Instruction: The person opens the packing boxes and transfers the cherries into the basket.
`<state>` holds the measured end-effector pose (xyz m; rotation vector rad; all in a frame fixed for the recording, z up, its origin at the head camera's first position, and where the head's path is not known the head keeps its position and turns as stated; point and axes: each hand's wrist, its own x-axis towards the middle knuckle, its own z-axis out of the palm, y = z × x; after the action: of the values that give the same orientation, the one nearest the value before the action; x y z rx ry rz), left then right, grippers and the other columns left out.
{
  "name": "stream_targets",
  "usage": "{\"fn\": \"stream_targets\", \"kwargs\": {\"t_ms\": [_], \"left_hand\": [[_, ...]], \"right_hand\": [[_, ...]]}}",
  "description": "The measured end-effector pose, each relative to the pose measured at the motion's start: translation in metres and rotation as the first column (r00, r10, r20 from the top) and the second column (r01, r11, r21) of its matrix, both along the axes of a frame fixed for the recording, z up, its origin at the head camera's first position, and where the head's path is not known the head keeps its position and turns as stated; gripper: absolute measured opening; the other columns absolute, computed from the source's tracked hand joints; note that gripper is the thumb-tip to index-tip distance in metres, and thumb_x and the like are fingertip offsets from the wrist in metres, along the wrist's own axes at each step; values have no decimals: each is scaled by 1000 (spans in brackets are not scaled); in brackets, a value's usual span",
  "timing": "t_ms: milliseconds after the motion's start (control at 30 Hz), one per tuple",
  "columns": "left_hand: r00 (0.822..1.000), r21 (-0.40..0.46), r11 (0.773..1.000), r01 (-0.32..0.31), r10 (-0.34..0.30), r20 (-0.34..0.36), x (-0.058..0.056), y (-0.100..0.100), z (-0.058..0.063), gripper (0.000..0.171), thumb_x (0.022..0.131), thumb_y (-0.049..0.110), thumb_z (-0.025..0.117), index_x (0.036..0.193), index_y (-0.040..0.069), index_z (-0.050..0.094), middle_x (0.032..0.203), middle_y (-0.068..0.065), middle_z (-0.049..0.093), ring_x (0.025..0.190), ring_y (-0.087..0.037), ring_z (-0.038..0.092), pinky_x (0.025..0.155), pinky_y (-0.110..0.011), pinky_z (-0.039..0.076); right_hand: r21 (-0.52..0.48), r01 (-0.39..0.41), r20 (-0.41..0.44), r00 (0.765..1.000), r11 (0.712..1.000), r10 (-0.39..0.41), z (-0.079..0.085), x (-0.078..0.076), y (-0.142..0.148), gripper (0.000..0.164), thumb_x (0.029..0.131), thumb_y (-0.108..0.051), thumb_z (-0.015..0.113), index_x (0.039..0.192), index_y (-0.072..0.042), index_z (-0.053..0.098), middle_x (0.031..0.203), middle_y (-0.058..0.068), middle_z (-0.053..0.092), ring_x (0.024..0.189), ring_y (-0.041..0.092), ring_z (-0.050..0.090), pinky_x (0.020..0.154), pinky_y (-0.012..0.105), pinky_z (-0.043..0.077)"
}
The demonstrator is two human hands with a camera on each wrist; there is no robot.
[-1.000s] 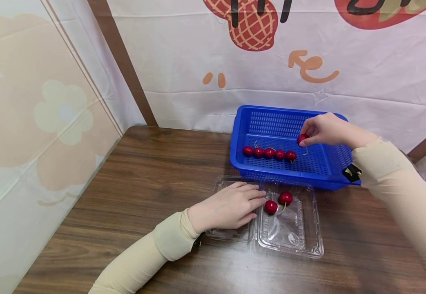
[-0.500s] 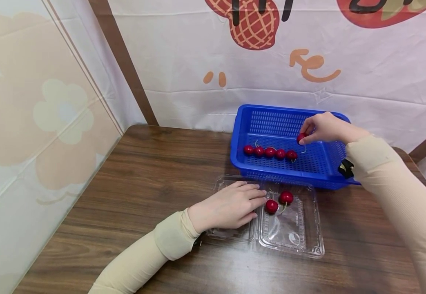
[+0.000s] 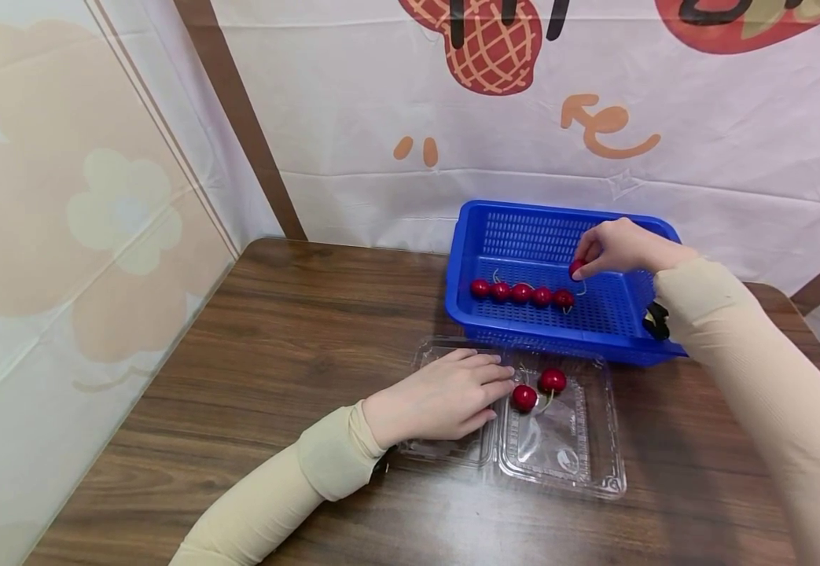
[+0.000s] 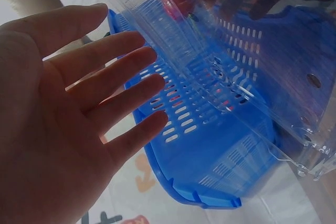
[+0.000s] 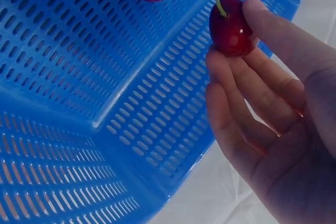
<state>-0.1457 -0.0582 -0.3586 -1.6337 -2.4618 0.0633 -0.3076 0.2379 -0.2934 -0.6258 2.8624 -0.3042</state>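
My right hand [image 3: 615, 250] pinches a dark red cherry [image 5: 232, 27] between thumb and fingertips, its green stem free, over the blue plastic basket [image 3: 457, 306]. Along the basket's floor several more cherries [image 3: 520, 293] lie in a row, left of that hand. Fingers outstretched, my left hand [image 3: 446, 395] rests over the left half of a clear plastic clamshell box [image 3: 601, 472] laid open in front of the basket. Two cherries [image 3: 553, 381] with stems sit in the box's right half. In the left wrist view the palm of the left hand [image 4: 68, 114] shows, its fingers straight.
The brown wooden table [image 3: 275, 346] runs back to a printed cloth [image 3: 353, 118] hanging behind it. A second pale cloth [image 3: 126, 314] hangs along the left edge. The basket stands close to the back cloth.
The right hand, still pinching its cherry, has shifted slightly left inside the basket, its forearm swinging the same way. My left hand and the cherries in the box keep their places.
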Motion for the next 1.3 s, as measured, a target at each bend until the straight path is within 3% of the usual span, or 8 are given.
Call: {"fn": "stream_targets", "kwargs": {"t_ms": [767,1100,1300], "left_hand": [[1000,6,1000,6,-6,-5,0,0,-2,44,89,32,53,128,12,57,132,-4,55,124,-23,44,105,-39,36],[1000,-7,1000,-2,2,-14,1,-1,-2,45,89,33,52,129,12,56,133,-3,54,125,-22,43,106,-38,35],[1000,1,1000,0,0,-22,0,-1,-3,45,89,33,52,129,12,56,133,-3,54,125,-21,43,106,-38,35]], "right_hand": [[32,41,82,996,999,-44,-18,-13,8,37,74,-33,74,95,-2,67,87,12,70,82,24,62,79,51,51],[54,15,195,981,998,-25,-21,-12,12,42,73,-32,74,97,2,66,87,13,70,76,19,61,70,42,54],[45,26,292,956,999,-38,-25,-14,13,44,75,-31,73,100,4,64,91,14,70,78,18,62,73,43,55]]}}
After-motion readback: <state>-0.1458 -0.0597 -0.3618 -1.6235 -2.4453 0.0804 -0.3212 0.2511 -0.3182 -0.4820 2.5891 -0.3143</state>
